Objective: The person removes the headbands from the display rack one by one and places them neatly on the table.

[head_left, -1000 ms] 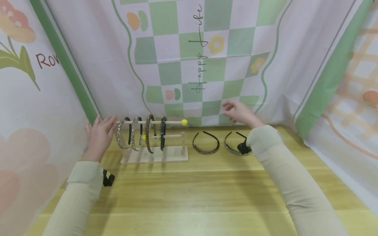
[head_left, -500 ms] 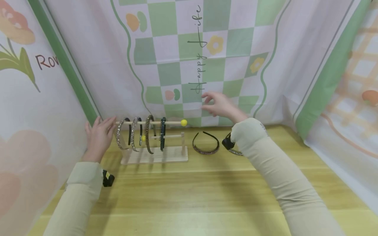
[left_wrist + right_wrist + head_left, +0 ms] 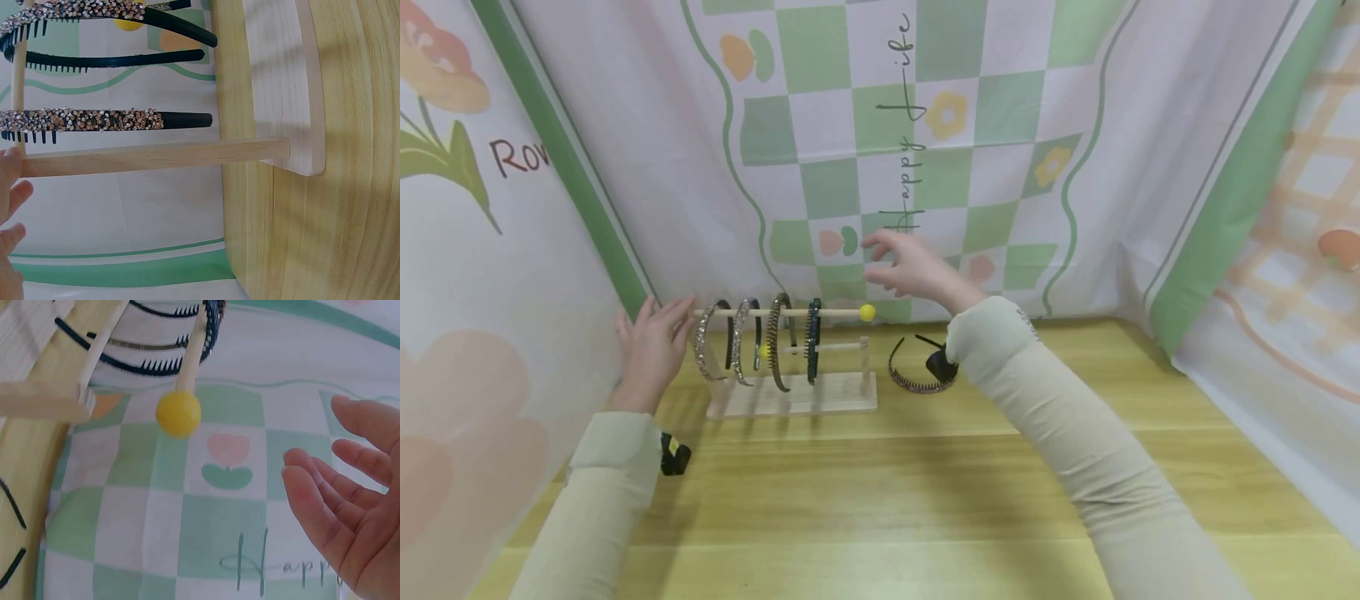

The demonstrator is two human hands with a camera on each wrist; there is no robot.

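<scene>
My left hand (image 3: 655, 352) is at the left end of a wooden headband rack (image 3: 842, 400), fingers extended. In the left wrist view its fingertips (image 3: 9, 169) touch the top of the rack's upright post (image 3: 156, 157). Several headbands hang on the upper rod, among them a glittery one (image 3: 81, 119) and a dark toothed one (image 3: 813, 342). My right hand (image 3: 921, 271) hovers up and right of the yellow ball (image 3: 179, 414) at the rod's end. Its fingers are loosely bent, with nothing between them. A toothed headband (image 3: 917, 387) lies on the table below the right wrist.
The rack has a lower rod with a second yellow ball (image 3: 765, 351). Black devices sit at the left wrist (image 3: 675, 455) and the right wrist (image 3: 940, 365). The wood-grain table (image 3: 850, 508) meets a printed checkered cloth (image 3: 827, 187) behind. My right forearm covers part of the table.
My right hand has moved left, from above the rightmost table headband toward the rack's ball end. Its sleeve now hides that headband. The left hand has stayed in place.
</scene>
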